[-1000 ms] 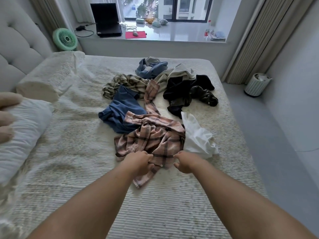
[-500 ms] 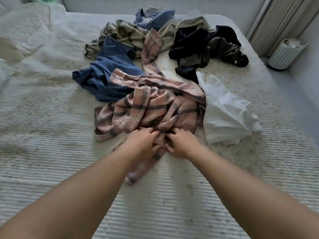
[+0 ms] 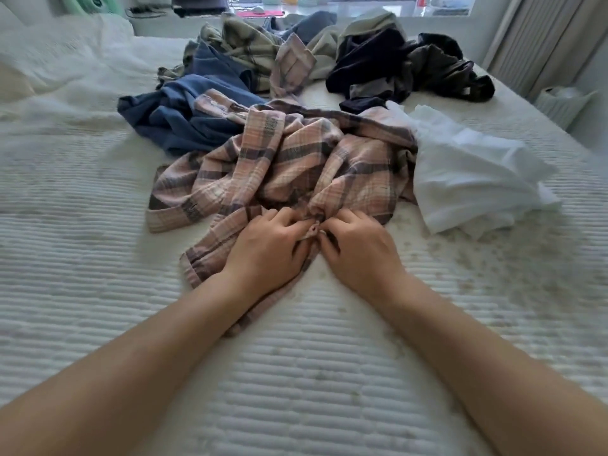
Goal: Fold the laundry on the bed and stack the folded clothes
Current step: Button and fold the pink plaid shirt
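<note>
A crumpled pink plaid shirt [image 3: 296,159] lies in the middle of the bed [image 3: 296,390]. My left hand [image 3: 266,248] and my right hand [image 3: 358,248] sit side by side on its near edge, and both pinch a bunched bit of the fabric between them. Behind the shirt lie a dark blue garment [image 3: 187,110], an olive plaid garment [image 3: 243,44] and a black garment [image 3: 394,64]. A white garment [image 3: 470,172] lies to the right, touching the plaid shirt.
White pillows and bedding [image 3: 59,60] are heaped at the far left. A white ribbed bin [image 3: 559,103] stands on the floor past the bed's right edge, beside curtains [image 3: 539,37]. A windowsill with small objects [image 3: 296,4] runs along the back.
My hands have drawn close together on the shirt's near edge, and the fabric is bunched up between them. The view has moved nearer to the laundry.
</note>
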